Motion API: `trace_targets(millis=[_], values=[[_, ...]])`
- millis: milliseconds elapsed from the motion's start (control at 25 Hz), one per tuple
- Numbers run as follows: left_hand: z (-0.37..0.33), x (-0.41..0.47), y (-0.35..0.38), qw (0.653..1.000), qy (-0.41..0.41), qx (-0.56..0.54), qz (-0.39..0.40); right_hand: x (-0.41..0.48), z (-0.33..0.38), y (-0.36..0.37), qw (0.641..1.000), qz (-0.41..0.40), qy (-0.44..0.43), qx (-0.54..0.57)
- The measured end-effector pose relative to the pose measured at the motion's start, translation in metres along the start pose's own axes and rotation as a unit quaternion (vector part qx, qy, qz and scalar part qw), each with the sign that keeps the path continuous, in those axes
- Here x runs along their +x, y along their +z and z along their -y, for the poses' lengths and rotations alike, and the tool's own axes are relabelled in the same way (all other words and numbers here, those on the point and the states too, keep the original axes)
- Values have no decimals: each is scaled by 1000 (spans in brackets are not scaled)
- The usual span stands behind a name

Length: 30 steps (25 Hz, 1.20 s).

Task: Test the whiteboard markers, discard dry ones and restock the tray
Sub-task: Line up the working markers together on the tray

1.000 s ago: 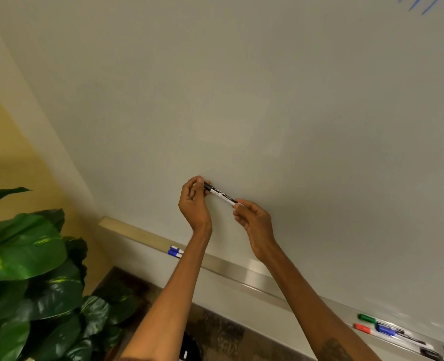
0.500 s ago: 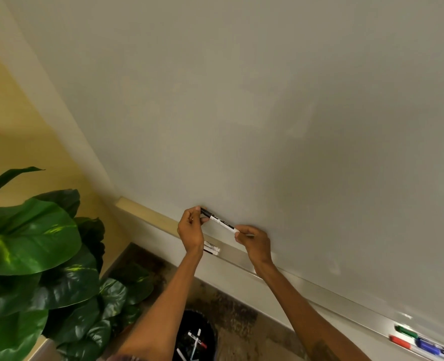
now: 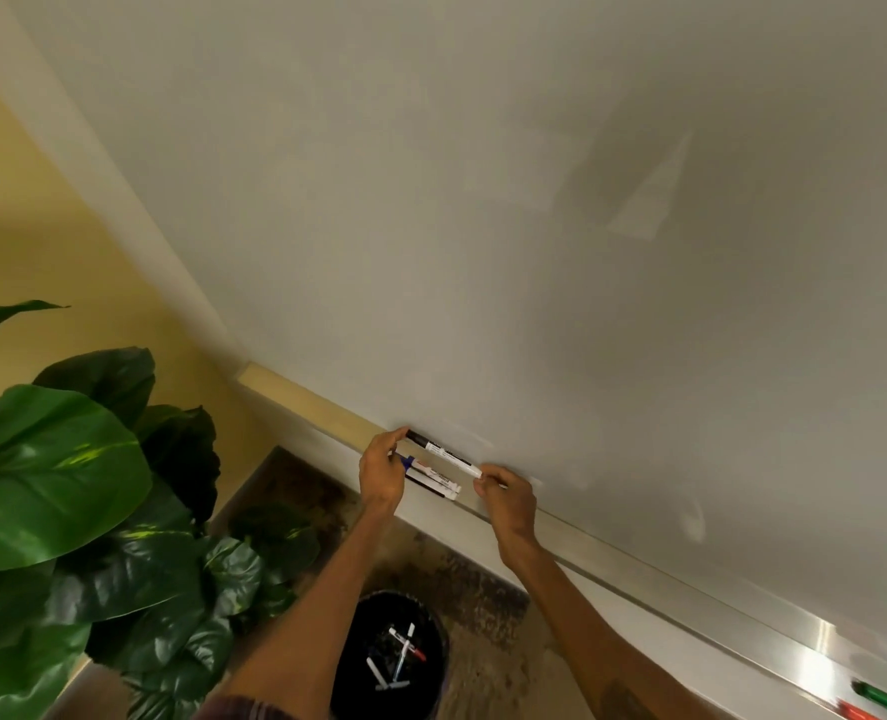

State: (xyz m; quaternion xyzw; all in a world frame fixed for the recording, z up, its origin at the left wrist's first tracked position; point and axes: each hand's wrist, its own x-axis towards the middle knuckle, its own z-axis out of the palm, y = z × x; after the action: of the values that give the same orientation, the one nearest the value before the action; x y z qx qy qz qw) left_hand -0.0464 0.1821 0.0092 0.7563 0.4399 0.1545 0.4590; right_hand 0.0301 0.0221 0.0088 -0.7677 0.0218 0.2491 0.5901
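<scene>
Both hands carry the black marker (image 3: 444, 453) lower than a second ago, just above the tray (image 3: 612, 569). The bin (image 3: 392, 654) now shows below.

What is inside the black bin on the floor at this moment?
The black bin holds several loose markers, mostly white-barrelled; one shows a red end. An exact count is unclear, and the left forearm covers the bin's left edge, so anything there is hidden.

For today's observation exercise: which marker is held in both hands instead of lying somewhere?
The black-capped marker, gripped at its ends by left hand and right hand; others lie on the tray or in the bin.
</scene>
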Motion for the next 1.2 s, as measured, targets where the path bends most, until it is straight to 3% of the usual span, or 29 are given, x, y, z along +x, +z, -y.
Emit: trace_targets(millis=[480, 680, 1200], values=[[40, 43, 9, 991, -72, 91, 64, 37, -28, 35, 991, 117, 40, -48], [46, 47, 17, 988, -71, 102, 91, 41, -34, 32, 989, 127, 42, -67], [42, 43, 21, 986, -79, 124, 74, 39, -47, 20, 991, 107, 54, -56]])
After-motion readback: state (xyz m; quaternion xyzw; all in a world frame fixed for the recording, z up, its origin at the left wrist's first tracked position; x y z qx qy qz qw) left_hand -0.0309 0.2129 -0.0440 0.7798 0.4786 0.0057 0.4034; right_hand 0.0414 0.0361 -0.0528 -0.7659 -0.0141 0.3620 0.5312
